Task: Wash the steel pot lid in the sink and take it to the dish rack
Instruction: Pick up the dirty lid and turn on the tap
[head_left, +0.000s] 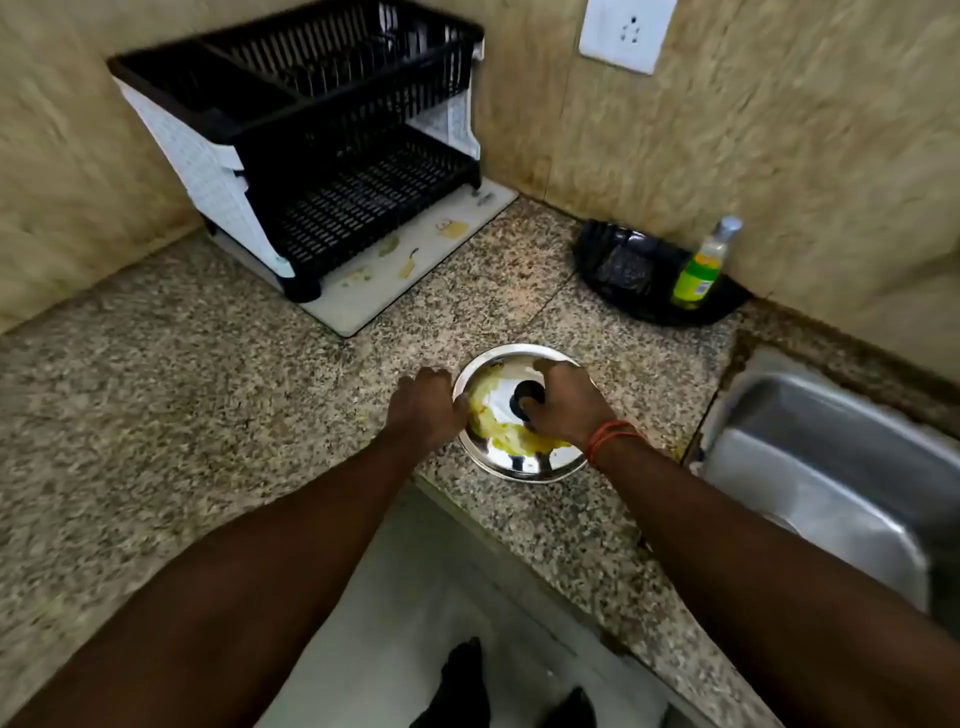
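Note:
The steel pot lid (524, 457) lies flat on the granite counter near its front edge, smeared with yellow food. A black knob stands at its middle. My right hand (563, 400) is curled round that knob from above. My left hand (423, 405) holds the lid's left rim with bent fingers. The steel sink (831, 467) lies to the right of the lid. The black two-tier dish rack (332, 150) stands at the back left on a white mat.
A black tray (628, 270) with a green-labelled bottle (701, 270) sits against the back wall, between rack and sink. A wall socket (626, 34) is above it. Granite counter (182, 364) stretches to the left. Floor and feet show below the counter's edge.

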